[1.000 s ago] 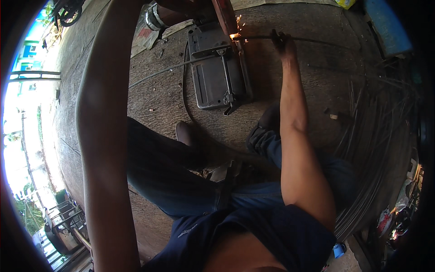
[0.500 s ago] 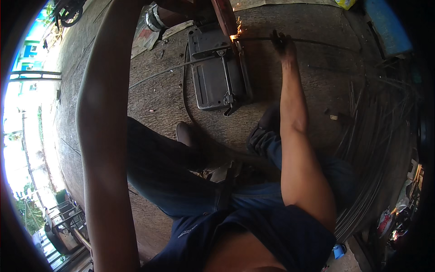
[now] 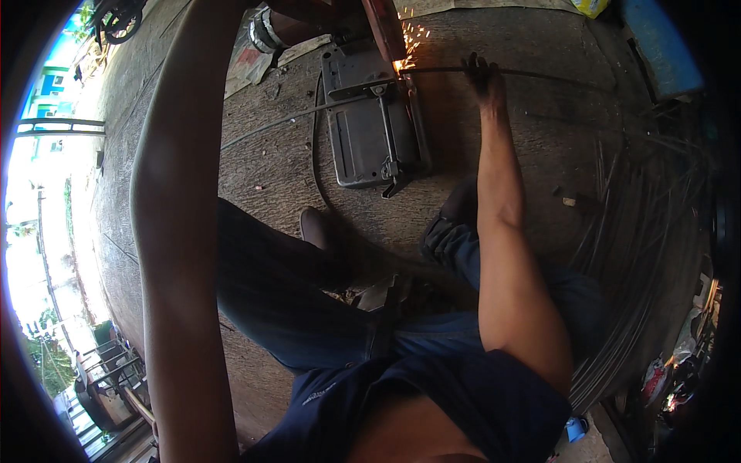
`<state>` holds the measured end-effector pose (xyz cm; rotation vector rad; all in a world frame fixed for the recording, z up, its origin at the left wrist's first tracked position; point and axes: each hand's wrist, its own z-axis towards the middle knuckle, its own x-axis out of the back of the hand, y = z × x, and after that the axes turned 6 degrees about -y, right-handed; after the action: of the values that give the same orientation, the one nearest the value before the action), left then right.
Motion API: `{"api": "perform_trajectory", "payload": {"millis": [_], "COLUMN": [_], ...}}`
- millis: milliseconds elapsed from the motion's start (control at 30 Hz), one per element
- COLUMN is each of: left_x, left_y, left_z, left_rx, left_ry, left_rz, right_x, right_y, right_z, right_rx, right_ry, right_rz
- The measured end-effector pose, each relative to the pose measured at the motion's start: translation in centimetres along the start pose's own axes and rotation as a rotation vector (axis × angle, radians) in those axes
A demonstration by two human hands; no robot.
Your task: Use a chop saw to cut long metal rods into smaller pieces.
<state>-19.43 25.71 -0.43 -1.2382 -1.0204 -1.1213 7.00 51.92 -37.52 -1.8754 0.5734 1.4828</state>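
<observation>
My right hand (image 3: 482,76), in a dark glove, is closed around a thin dark metal rod (image 3: 544,75). The rod runs sideways into a cut-off saw, whose reddish guard (image 3: 384,32) comes down over it. Orange sparks (image 3: 414,48) spray up where the guard and rod meet. Below lies the saw's dark base (image 3: 363,139), with a screw vise (image 3: 388,127) on its right half. My left arm (image 3: 181,193) reaches up along the left and leaves the picture at the top; its hand is out of sight.
Many thin rods (image 3: 637,270) lie on the concrete floor at the right. A blue panel (image 3: 660,46) stands at the far right. A cable (image 3: 316,166) curves along the left of the base, near my shoe (image 3: 315,228). A small block (image 3: 569,201) lies right of my forearm.
The sparks have spread wider and higher. The guard and my right hand with the rod sit very slightly lower; otherwise little has moved.
</observation>
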Motion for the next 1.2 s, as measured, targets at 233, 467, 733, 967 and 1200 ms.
{"api": "perform_trajectory", "payload": {"millis": [233, 467, 733, 967, 1200], "left_x": [-1.3, 0.1, -1.3, -1.3, -1.2], "left_y": [-2.0, -1.9, -2.7, -2.7, -4.9], "left_z": [-0.4, 0.2, -0.3, 0.1, -1.0], "left_rx": [0.453, 0.922, 0.314, 0.502, 0.603], "left_ry": [0.065, 0.212, 0.016, 0.008, 0.077], "left_rz": [-1.296, -1.563, -0.815, -1.194, -1.719], "right_x": [-0.1, 0.2, -1.2, -1.3, -1.8], "right_y": [0.6, 1.0, 1.0, 0.9, 1.9], "right_z": [0.7, 1.0, 0.1, -0.5, 0.2], "right_rx": [-0.066, -0.131, -0.061, -0.072, -0.065], "right_ry": [-0.089, -0.263, -0.12, -0.166, -0.158], "right_rz": [0.214, 0.348, 0.328, 0.388, 0.371]}}
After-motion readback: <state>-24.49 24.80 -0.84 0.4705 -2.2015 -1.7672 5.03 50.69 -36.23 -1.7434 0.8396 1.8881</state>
